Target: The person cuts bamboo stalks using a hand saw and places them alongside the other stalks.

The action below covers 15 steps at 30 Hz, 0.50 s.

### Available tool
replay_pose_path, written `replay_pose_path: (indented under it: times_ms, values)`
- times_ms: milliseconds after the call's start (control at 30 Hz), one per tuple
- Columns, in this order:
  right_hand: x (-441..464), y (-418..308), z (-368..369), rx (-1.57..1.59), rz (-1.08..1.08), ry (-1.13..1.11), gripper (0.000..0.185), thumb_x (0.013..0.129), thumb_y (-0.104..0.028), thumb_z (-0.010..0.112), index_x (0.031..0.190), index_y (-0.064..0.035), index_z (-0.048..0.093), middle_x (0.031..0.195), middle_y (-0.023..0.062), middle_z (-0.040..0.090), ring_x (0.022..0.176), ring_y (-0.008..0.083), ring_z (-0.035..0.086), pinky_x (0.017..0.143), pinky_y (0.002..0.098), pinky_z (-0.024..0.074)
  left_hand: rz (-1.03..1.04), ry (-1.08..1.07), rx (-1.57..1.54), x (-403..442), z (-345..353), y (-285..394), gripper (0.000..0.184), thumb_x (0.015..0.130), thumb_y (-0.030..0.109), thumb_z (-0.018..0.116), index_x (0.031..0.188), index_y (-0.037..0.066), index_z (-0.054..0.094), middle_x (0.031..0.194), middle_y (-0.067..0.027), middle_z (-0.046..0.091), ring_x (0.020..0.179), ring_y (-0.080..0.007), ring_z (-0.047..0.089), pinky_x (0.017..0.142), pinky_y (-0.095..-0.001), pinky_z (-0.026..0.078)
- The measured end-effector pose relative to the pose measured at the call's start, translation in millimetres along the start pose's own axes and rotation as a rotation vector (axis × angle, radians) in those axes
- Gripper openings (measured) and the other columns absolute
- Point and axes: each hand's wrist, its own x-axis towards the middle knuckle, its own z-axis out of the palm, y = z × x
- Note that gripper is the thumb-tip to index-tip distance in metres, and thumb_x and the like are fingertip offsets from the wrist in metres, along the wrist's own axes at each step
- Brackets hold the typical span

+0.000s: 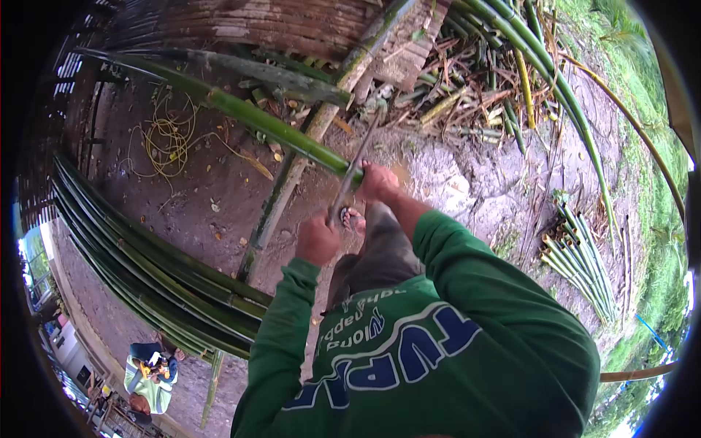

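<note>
Yellow cord (pixel 172 155) in a loose coil on the dirt (pixel 226 182). Stack of long green poles (pixel 157 274) at left of view — another person (pixel 150 379) beyond it, lower left. Scrap heap (pixel 442 106) upper right; bundle of cut stalks (pixel 582 270) at right — grass (pixel 646 244) past that.

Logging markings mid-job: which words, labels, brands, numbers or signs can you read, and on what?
"TUP": large blue letters on the green shirt; the letters after it are creased, unclear.
"ulong": small white print on the same shirt; the rest is too blurred.
Nothing else readable.
</note>
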Motion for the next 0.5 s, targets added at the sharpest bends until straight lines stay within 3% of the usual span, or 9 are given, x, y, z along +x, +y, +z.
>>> replay_pose_path:
  times_ms: [100,133,233,267,333,500]
  values:
    - [30.6,21.0,38.6,-0.012,-0.068,0.114,0.033,0.072,-0.025,0.061,0.101,-0.007,0.065,0.112,0.0179,0.056,0.112,0.0328,0.05,0.098,0.0414,0.0371,0.016,-0.02,-0.051,-41.2,-21.9,1.9,0.021,0.071,0.002,0.055,0.091,-0.002,0.056,0.067,-0.0273,0.055,0.068,-0.0443,0.059,0.056,-0.0492,0.045]
    - [36.9,27.2,46.6,-0.039,-0.074,0.103,0.036,0.073,-0.03,0.063,0.102,-0.0088,0.064,0.104,0.0174,0.061,0.101,0.0331,0.057,0.089,0.0431,0.0439,0.02,0.016,-0.073,-72.8,-37.4,3.8,0.022,0.071,0.001,0.054,0.093,-0.003,0.056,0.066,-0.0269,0.055,0.068,-0.0439,0.059,0.056,-0.0493,0.045]
    - [31.6,24.8,55.0,-0.023,-0.041,0.111,0.032,0.074,-0.03,0.062,0.1,-0.0116,0.066,0.106,0.0171,0.061,0.103,0.0331,0.056,0.088,0.0438,0.0425,-0.113,-0.125,0.067,-119.3,-70.6,3.7,0.025,0.071,0.0,0.053,0.096,-0.002,0.057,0.066,-0.0266,0.055,0.067,-0.0433,0.059,0.056,-0.0493,0.045]
    - [32.1,26.5,62.9,0.001,-0.04,0.144,0.033,0.071,-0.028,0.064,0.1,-0.0119,0.067,0.117,0.0182,0.055,0.114,0.0337,0.048,0.099,0.0433,0.034,-0.132,-0.147,0.087,-119.9,-72.0,3.0,0.024,0.071,0.001,0.052,0.094,-0.002,0.058,0.066,-0.0265,0.055,0.066,-0.0433,0.059,0.056,-0.0493,0.045]
    - [32.6,29.4,65.2,0.065,-0.039,0.156,0.036,0.066,-0.026,0.066,0.1,-0.0119,0.068,0.129,0.0195,0.048,0.126,0.0343,0.039,0.109,0.0422,0.0255,-0.092,-0.122,0.056,-101.7,-63.4,4.3,0.018,0.072,0.003,0.052,0.089,0.0,0.056,0.065,-0.0261,0.056,0.066,-0.0437,0.058,0.056,-0.0501,0.045]
    - [31.3,28.0,53.0,0.015,-0.069,0.166,0.038,0.066,-0.026,0.065,0.101,-0.0114,0.067,0.125,0.0194,0.051,0.122,0.0342,0.043,0.105,0.0405,0.0294,0.007,-0.087,0.017,17.7,-0.5,3.9,0.014,0.072,0.004,0.051,0.085,0.001,0.054,0.068,-0.0263,0.057,0.069,-0.0455,0.057,0.059,-0.0523,0.045]
